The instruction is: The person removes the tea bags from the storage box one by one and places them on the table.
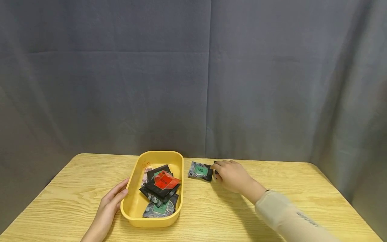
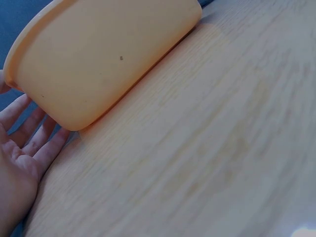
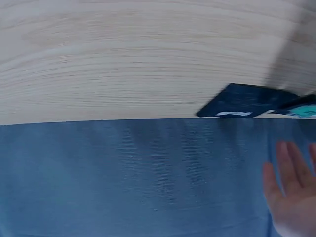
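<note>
A yellow plastic bin (image 1: 135, 201) stands on the table, holding several small black sachets (image 1: 158, 194), one with a red label on top. My left hand (image 1: 112, 198) rests against the bin's left side; in the left wrist view its extended fingers (image 2: 45, 136) lie along the outer wall. Right of the bin lies a black and grey sachet with a green label (image 1: 201, 170). My right hand (image 1: 232, 175) is over the table just right of it, partly hiding another dark sachet (image 3: 244, 101). In the right wrist view, the fingers (image 3: 291, 170) are spread and extended.
The wooden table (image 1: 302, 188) ends at a grey curtain (image 1: 260, 101) hanging along its far edge. Reddish marks (image 1: 146, 164) show on the bin's inner far wall. A sleeve (image 1: 290, 215) covers my right forearm.
</note>
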A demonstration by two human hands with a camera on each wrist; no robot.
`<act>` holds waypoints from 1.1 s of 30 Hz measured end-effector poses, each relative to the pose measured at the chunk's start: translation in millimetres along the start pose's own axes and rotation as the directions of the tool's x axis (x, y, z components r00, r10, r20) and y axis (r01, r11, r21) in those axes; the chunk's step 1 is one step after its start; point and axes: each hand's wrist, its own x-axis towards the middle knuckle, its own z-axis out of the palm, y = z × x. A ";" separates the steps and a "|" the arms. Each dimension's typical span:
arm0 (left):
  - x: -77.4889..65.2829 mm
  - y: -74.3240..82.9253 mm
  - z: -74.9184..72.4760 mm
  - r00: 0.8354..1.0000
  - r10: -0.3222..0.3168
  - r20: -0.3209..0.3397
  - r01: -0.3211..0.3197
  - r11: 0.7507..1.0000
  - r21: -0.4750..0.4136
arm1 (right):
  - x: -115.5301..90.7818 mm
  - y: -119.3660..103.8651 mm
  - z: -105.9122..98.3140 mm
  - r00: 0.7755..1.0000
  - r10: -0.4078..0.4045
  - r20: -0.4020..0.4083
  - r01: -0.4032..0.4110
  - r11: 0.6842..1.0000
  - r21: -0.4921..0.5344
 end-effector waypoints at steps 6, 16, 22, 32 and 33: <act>0.4 0.2 -1.3 1.000 -0.004 -0.001 0.004 1.000 0.007 | 13.6 -21.8 -9.4 0.992 0.036 -0.120 -0.033 0.999 0.027; 2.8 -0.4 0.4 1.000 0.014 -0.001 -0.014 1.000 0.005 | 36.2 -59.7 -23.8 0.986 0.040 -0.159 -0.028 0.997 0.079; 3.9 -0.3 0.2 1.000 0.003 0.007 -0.003 1.000 0.010 | 52.0 -76.6 -24.7 0.985 0.040 -0.166 -0.026 0.996 0.087; 3.4 -1.0 0.2 1.000 0.006 0.000 -0.006 1.000 0.006 | 69.4 -99.2 -25.6 0.994 0.007 -0.112 0.006 0.993 0.116; 3.5 -1.0 0.1 1.000 0.003 0.001 -0.003 1.000 0.006 | 71.0 -100.6 -24.9 0.993 0.003 -0.117 0.011 0.993 0.116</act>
